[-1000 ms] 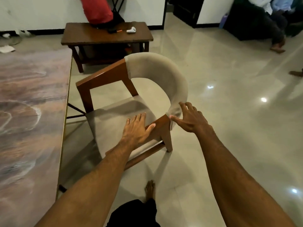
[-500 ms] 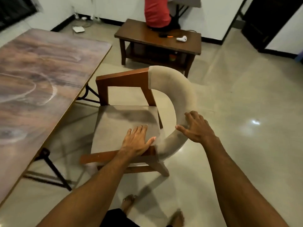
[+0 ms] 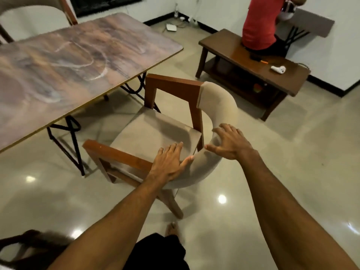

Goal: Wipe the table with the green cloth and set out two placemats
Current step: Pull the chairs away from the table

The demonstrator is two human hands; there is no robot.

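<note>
- My left hand [image 3: 168,162] lies flat with its fingers straight and close together. The palm rests where the near wooden armrest [image 3: 116,152] meets the padded backrest [image 3: 222,106], and the thumb lies against the padding. It encloses nothing.
- My right hand [image 3: 231,143] has its fingers spread and slightly bent against the outer curve of the backrest, thumb held out. I cannot tell whether the palm touches.
- The chair [image 3: 153,133] stands with its open front turned toward the table's long near edge, near it but apart.
- The table [image 3: 68,61] fills the upper left. It has a mottled brown top and a rounded corner at right, with black legs [image 3: 72,137] under the near edge.
- The glossy floor [image 3: 292,152] lies open to the right of the chair, up to a low wooden table [image 3: 224,47] by the wall.
- A person in a red shirt [image 3: 259,22] sits on that low table.
- A second chair [image 3: 29,16] stands beyond the table's far left edge.
</note>
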